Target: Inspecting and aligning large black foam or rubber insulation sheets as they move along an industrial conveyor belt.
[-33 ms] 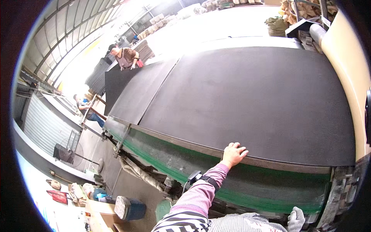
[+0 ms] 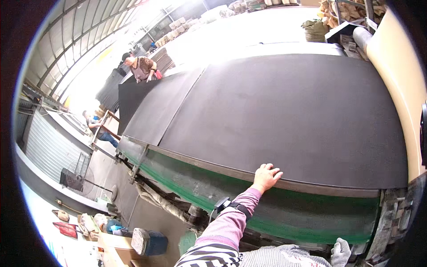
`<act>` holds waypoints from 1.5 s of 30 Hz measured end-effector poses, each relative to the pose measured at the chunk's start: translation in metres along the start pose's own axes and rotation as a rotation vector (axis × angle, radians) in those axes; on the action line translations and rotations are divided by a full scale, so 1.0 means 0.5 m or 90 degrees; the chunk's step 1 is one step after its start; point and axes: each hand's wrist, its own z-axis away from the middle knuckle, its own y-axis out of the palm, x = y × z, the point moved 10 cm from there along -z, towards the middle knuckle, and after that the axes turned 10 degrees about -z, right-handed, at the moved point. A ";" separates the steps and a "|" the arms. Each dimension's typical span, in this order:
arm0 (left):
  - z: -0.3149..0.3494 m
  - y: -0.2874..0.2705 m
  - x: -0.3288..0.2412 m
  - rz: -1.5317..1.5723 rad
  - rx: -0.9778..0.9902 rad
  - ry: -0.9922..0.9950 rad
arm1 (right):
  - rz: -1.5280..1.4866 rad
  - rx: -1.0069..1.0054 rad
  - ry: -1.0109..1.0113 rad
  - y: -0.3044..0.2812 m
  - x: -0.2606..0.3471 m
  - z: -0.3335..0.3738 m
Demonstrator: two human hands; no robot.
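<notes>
A large black sheet [image 2: 284,120] lies flat across the long machine table in front of me. My left hand [image 2: 266,176], bare, rests on its near edge with the fingers spread over the top. A dark device is strapped to that wrist. Low at the right, close to my body, my right hand [image 2: 340,252] wears a grey glove and is apart from the sheet. Its fingers look curled, and its palm is hidden. Left of a straight seam, a second black sheet [image 2: 167,102] continues, drooping at its far left end.
Under the table edge runs a green-bordered belt [image 2: 200,184]. A big tan roll [image 2: 396,75] stands at the right. Beyond the far left end are a co-worker [image 2: 141,69] and another person [image 2: 100,128]. A floor fan [image 2: 73,179], cardboard box [image 2: 116,249] and blue container [image 2: 153,242] stand left.
The whole view has shifted slightly. My left hand stays on the sheet's edge and my right hand stays low. The co-worker at the far end has turned a little.
</notes>
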 end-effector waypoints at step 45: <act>0.027 -0.040 0.477 -0.127 0.185 -0.269 | 0.379 0.283 -0.523 0.885 0.521 -0.304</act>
